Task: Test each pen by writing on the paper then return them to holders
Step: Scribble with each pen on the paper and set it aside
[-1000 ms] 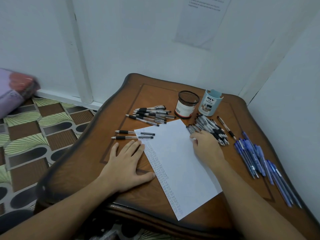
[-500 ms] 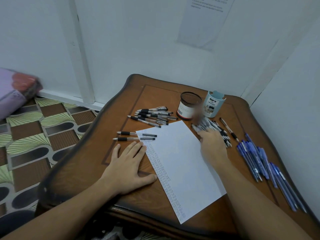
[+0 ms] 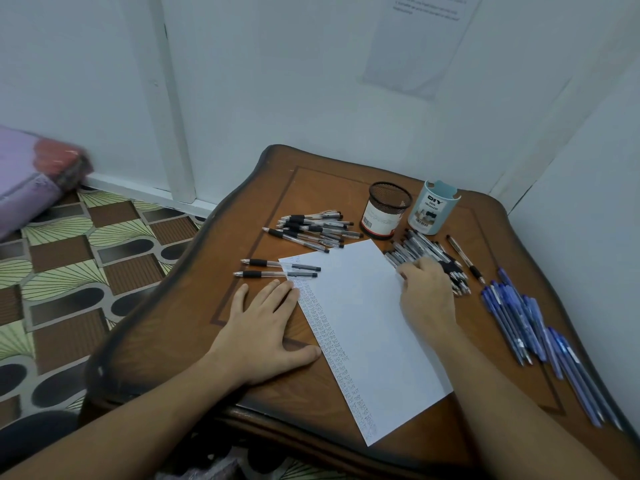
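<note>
A white paper [image 3: 363,323] with a column of small writing along its left edge lies on the wooden table [image 3: 332,188]. My left hand [image 3: 266,327] rests flat beside that edge. My right hand [image 3: 427,289] reaches into a pile of black pens [image 3: 415,247] at the paper's right side; its fingers curl over the pens, and a hold on any one pen is hidden. A black mesh holder [image 3: 386,209] and a pale blue holder [image 3: 433,209] stand at the back. Another heap of black pens [image 3: 311,228] lies back left, with two pens [image 3: 273,268] across the paper's top corner.
Several blue pens [image 3: 519,317] lie in a row along the table's right side, and a single dark pen [image 3: 464,258] lies between them and the black pile. White walls close in behind and to the right. A patterned floor [image 3: 86,265] is on the left.
My right hand shifted slightly along the black pen pile and a blur near the holders is gone. My left hand has stayed flat. The view has tilted a little.
</note>
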`<state>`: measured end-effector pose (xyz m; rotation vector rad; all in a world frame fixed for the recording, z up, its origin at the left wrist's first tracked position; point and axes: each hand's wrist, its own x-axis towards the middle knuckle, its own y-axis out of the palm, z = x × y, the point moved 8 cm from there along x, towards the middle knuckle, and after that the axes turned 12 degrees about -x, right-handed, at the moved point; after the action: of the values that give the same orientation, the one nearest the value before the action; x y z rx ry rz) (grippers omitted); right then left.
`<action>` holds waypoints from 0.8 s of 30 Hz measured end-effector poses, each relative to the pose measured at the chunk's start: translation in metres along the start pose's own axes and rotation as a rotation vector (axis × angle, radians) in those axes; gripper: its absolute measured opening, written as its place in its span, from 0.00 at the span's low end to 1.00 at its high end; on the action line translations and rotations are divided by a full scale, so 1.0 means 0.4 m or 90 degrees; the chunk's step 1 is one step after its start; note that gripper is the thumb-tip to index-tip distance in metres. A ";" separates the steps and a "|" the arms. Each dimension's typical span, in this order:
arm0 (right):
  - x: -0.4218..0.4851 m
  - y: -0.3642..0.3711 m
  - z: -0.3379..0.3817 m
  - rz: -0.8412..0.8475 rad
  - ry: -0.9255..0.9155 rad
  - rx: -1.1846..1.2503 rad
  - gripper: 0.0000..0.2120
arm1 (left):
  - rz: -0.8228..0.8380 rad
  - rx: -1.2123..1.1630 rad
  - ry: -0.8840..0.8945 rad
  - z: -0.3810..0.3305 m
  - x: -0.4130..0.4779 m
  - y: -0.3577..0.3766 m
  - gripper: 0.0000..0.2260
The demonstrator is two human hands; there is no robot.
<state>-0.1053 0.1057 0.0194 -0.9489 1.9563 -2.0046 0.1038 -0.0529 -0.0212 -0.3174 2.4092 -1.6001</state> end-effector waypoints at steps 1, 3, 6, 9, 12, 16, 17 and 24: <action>0.003 0.002 0.013 0.005 -0.011 0.016 0.13 | 0.000 -0.001 0.000 0.000 0.000 0.000 0.49; 0.008 0.005 0.057 0.018 -0.049 0.083 0.12 | 0.002 0.001 -0.001 0.001 0.002 0.001 0.49; 0.010 0.012 0.155 0.102 -0.091 0.274 0.12 | 0.004 0.002 0.000 0.003 0.004 0.003 0.47; 0.020 0.019 0.254 0.183 -0.119 0.358 0.14 | -0.012 -0.005 0.007 0.003 0.004 0.003 0.49; 0.037 0.038 0.298 0.248 -0.126 0.333 0.17 | -0.016 -0.003 0.005 0.005 0.005 0.005 0.49; 0.051 0.037 0.296 0.256 -0.118 0.359 0.09 | -0.016 -0.004 0.008 0.006 0.007 0.005 0.49; 0.052 0.033 0.294 0.246 -0.119 0.367 0.07 | -0.020 -0.008 0.009 0.007 0.007 0.004 0.49; 0.055 0.016 0.196 0.234 0.099 0.708 0.06 | -0.009 -0.004 0.004 0.005 0.005 0.004 0.51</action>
<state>-0.0811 0.0278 0.0144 -0.1408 0.6726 -2.4095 0.1025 -0.0547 -0.0237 -0.3323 2.4232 -1.6020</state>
